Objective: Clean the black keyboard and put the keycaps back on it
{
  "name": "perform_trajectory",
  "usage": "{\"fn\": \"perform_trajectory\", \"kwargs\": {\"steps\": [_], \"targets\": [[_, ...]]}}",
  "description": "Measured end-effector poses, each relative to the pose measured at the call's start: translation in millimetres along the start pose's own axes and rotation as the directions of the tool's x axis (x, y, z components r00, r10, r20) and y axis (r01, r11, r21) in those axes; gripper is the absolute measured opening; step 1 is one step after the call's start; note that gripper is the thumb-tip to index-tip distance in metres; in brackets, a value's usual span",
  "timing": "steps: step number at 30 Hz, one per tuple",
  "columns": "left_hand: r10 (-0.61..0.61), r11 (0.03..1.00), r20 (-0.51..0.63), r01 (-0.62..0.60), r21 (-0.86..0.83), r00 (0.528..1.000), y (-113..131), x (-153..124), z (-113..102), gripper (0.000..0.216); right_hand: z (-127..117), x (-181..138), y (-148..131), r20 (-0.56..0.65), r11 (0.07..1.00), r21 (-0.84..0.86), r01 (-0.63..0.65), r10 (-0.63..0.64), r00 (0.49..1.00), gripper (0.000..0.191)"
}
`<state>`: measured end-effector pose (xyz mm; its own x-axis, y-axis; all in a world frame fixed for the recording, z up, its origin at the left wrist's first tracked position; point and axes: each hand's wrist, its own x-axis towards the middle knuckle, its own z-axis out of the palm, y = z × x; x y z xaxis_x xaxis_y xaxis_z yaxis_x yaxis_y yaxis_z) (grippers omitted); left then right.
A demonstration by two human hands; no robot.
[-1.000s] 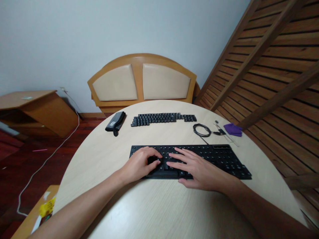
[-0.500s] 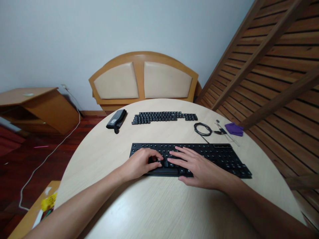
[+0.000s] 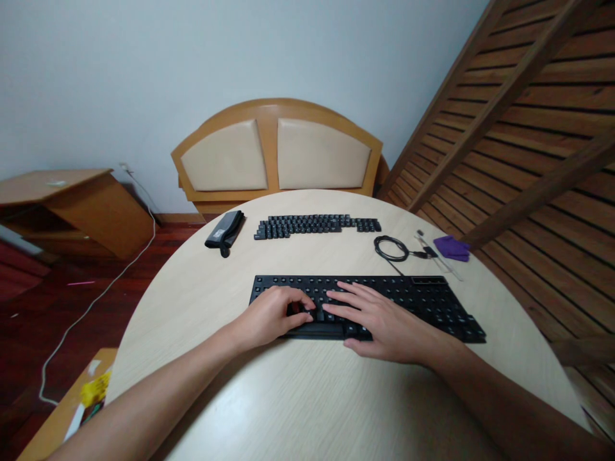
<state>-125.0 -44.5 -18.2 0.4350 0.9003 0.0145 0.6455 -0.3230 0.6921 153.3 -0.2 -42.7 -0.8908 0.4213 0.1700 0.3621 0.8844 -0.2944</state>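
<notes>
A black keyboard [image 3: 446,314] lies across the table in front of me, with several bare key sockets showing. My left hand [image 3: 276,314] is curled over its left half; thumb and forefinger pinch at a dark keycap [image 3: 308,314] low on the board, partly hidden by the fingers. Spread over the middle is my right hand [image 3: 377,320], fingers stretched out on the keyboard and thumb at its front edge. Beyond the keyboard, loose black keycaps [image 3: 307,225] are laid out in rows.
The keyboard's coiled cable [image 3: 391,258] lies behind it on the round table [image 3: 288,410]. A purple cloth [image 3: 451,248] and a thin clear tool [image 3: 444,266] lie to the right. At the back left is a dark pouch [image 3: 225,230]. A slatted wooden panel [image 3: 528,141] leans at right.
</notes>
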Motion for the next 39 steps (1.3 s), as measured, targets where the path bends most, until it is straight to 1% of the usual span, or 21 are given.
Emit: {"fn": "perform_trajectory", "kwargs": {"steps": [3, 7, 9, 16, 22, 26, 30, 34, 39], "targets": [[0.024, 0.997, 0.013, -0.025, 0.069, 1.0, 2, 0, 0, 0.013, 0, 1, 0, 0.005, 1.0, -0.015, 0.008, -0.008, 1.0, 0.067], [0.139, 0.982, 0.044, -0.144, 0.123, 0.989, 2, 0, -1, 0.012, -1, 2, -2, 0.009, 1.0, -0.024, 0.008, -0.008, 1.0, 0.068], [0.165, 0.975, 0.055, -0.171, 0.141, 0.985, 2, 0, -2, 0.011, -1, 2, -2, 0.001, 1.0, -0.025, 0.009, -0.009, 1.0, 0.067], [0.166, 0.963, 0.051, -0.173, 0.207, 0.985, 3, -3, -2, 0.013, -1, 1, -2, -0.011, 0.999, -0.038, 0.014, -0.014, 1.0, 0.068], [0.122, 0.956, 0.013, -0.121, 0.266, 0.992, 8, -5, 1, 0.013, -3, 1, -4, 0.006, 0.998, -0.057, 0.002, -0.002, 1.0, 0.065], [0.11, 0.953, 0.017, -0.11, 0.284, 0.994, 10, -5, -1, 0.012, -3, 1, -4, 0.005, 0.999, -0.054, -0.001, 0.001, 1.0, 0.065], [0.145, 0.943, 0.019, -0.144, 0.301, 0.989, 7, -6, 0, 0.011, -2, 1, -4, 0.0, 0.999, -0.046, -0.001, 0.001, 1.0, 0.065], [0.196, 0.934, 0.035, -0.198, 0.298, 0.98, 5, -6, 2, 0.017, -3, 1, -5, -0.009, 0.999, -0.036, -0.003, 0.002, 1.0, 0.068], [0.184, 0.947, 0.041, -0.189, 0.262, 0.982, 4, -6, 3, 0.022, -1, 3, -10, -0.011, 0.999, -0.023, 0.029, -0.029, 1.0, 0.066]]}}
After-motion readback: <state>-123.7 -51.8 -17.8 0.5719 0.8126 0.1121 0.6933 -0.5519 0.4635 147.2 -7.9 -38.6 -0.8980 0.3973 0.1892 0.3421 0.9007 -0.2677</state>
